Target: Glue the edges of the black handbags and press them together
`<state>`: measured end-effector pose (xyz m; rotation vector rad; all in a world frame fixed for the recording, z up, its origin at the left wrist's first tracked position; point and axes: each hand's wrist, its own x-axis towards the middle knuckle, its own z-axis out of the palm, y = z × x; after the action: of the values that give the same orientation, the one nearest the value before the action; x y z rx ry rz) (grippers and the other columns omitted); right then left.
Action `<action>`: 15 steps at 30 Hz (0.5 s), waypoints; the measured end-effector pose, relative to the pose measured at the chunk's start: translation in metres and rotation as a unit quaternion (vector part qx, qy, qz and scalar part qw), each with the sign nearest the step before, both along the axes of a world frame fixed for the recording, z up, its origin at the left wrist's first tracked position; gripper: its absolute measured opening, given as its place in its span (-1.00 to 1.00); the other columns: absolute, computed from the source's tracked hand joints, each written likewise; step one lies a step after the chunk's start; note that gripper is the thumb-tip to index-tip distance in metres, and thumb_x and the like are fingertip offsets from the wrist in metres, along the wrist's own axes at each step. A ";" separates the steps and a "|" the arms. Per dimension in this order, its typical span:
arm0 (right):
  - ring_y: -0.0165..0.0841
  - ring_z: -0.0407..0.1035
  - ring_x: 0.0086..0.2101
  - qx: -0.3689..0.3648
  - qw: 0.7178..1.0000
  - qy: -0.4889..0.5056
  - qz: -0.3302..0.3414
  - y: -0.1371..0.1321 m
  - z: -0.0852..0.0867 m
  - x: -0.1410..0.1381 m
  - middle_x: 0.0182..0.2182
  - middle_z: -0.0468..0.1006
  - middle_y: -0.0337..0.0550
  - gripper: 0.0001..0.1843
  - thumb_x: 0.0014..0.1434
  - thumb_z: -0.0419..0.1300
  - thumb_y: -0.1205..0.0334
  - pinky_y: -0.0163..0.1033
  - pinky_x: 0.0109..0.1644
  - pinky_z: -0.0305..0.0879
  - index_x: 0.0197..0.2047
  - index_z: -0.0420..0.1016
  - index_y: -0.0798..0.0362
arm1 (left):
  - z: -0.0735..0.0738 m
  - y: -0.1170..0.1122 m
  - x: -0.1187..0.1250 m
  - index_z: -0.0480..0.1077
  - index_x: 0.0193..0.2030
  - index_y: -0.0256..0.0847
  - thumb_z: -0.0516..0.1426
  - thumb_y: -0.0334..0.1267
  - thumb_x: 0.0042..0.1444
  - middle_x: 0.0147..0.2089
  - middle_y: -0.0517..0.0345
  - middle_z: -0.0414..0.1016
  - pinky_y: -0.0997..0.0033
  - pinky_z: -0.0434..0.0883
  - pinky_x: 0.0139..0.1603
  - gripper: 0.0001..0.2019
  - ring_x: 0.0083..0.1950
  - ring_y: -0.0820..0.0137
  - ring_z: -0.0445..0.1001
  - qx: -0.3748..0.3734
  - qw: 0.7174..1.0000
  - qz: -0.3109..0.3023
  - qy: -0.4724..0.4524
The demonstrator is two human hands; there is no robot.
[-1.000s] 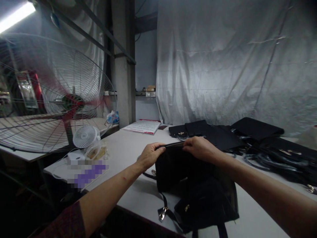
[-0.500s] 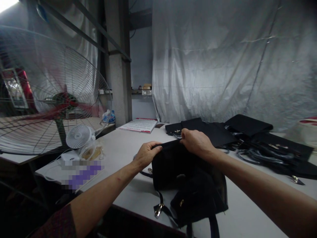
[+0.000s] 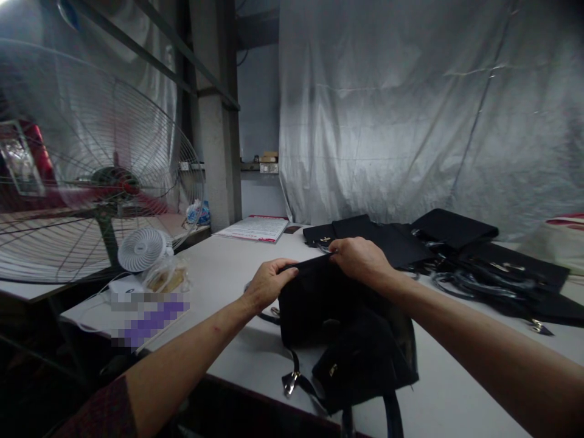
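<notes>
A black handbag (image 3: pixel 365 359) lies at the front edge of the white table, its dark inside turned toward me. My left hand (image 3: pixel 269 283) pinches the upper left of its far edge, thumb on top. Farther right along that same edge, my right hand (image 3: pixel 358 258) grips the fabric with curled fingers. A strap with a metal clasp (image 3: pixel 289 383) hangs at the bag's lower left. Handle straps (image 3: pixel 392 413) drop below it toward the table edge. A small gold zipper pull (image 3: pixel 333 369) shows on the bag's near part.
More black bag pieces (image 3: pixel 456 228) with plastic-wrapped handles (image 3: pixel 483 285) are heaped at the right back. A printed sheet (image 3: pixel 253 229) lies at the far edge. To the left stand a large wire-caged fan (image 3: pixel 114 182) and a small white fan (image 3: pixel 145 249). A silver sheet (image 3: pixel 387 121) hangs behind.
Both hands keep their grip on the bag's edge, almost in place. The whole view has shifted slightly; the bag looks nearly unchanged.
</notes>
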<state>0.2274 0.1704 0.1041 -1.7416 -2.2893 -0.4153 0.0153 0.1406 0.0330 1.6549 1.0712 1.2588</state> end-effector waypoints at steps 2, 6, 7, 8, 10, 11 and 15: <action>-0.20 0.48 -0.18 -0.004 1.000 -0.002 -0.001 0.000 0.001 -0.001 -0.23 0.62 -0.12 -0.69 0.13 0.10 0.13 -0.23 -0.22 0.27 -0.10 0.57 -0.14 | 0.003 0.000 0.002 0.51 -0.12 -0.26 0.17 -0.21 0.03 -0.29 0.13 0.58 0.52 0.35 -0.30 -0.72 -0.34 0.46 0.46 0.001 1.000 0.009 0.003; -0.19 0.49 -0.22 -0.007 1.000 -0.014 -0.003 -0.002 0.003 -0.003 -0.26 0.62 -0.07 -0.73 0.12 0.09 0.16 -0.24 -0.26 0.27 -0.20 0.60 -0.08 | 0.018 0.000 0.010 0.52 -0.23 -0.25 0.16 -0.18 0.01 -0.58 0.26 0.43 0.53 0.24 -0.54 -0.77 -0.61 0.52 0.32 -0.016 0.991 0.066 0.117; -0.18 0.49 -0.22 -0.007 1.000 -0.019 -0.003 -0.003 0.004 -0.004 -0.27 0.61 -0.06 -0.73 0.12 0.08 0.16 -0.24 -0.26 0.28 -0.21 0.60 -0.06 | 0.022 0.001 0.012 0.52 -0.24 -0.23 0.14 -0.15 0.03 -0.63 0.27 0.39 0.51 0.21 -0.57 -0.76 -0.65 0.51 0.29 -0.015 0.983 0.075 0.165; -0.17 0.49 -0.23 -0.008 1.000 -0.023 -0.004 -0.004 0.004 -0.004 -0.27 0.61 -0.04 -0.72 0.13 0.08 0.17 -0.23 -0.26 0.28 -0.22 0.60 -0.05 | 0.026 0.002 0.014 0.53 -0.26 -0.21 0.12 -0.12 0.05 -0.65 0.27 0.38 0.50 0.21 -0.58 -0.75 -0.67 0.49 0.28 -0.001 0.973 0.082 0.215; -0.15 0.50 -0.23 -0.011 0.999 -0.031 -0.005 -0.006 0.005 -0.005 -0.27 0.61 -0.02 -0.71 0.13 0.07 0.17 -0.21 -0.24 0.30 -0.20 0.60 -0.04 | 0.032 0.003 0.016 0.56 -0.29 -0.18 0.08 -0.13 0.10 -0.60 0.20 0.45 0.45 0.26 -0.50 -0.74 -0.61 0.45 0.35 0.068 0.943 0.104 0.308; -0.15 0.50 -0.23 -0.013 0.999 -0.034 -0.006 -0.007 0.005 -0.006 -0.26 0.61 -0.01 -0.70 0.14 0.06 0.17 -0.20 -0.24 0.30 -0.19 0.60 -0.04 | 0.035 0.004 0.015 0.57 -0.30 -0.18 0.07 -0.15 0.11 -0.55 0.16 0.50 0.43 0.29 -0.43 -0.74 -0.54 0.42 0.41 0.110 0.924 0.117 0.347; -0.16 0.50 -0.22 -0.019 0.999 -0.041 -0.009 -0.007 0.005 -0.008 -0.25 0.61 0.01 -0.70 0.16 0.05 0.19 -0.21 -0.23 0.32 -0.19 0.60 -0.03 | 0.047 0.012 0.012 0.58 -0.32 -0.17 0.08 -0.20 0.10 -0.35 0.09 0.60 0.41 0.31 -0.27 -0.76 -0.30 0.33 0.50 0.186 0.867 0.115 0.447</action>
<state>0.2194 0.1630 0.1094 -1.7956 -2.3530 -0.4578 0.0276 0.1523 0.0797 2.5932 1.6717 0.8375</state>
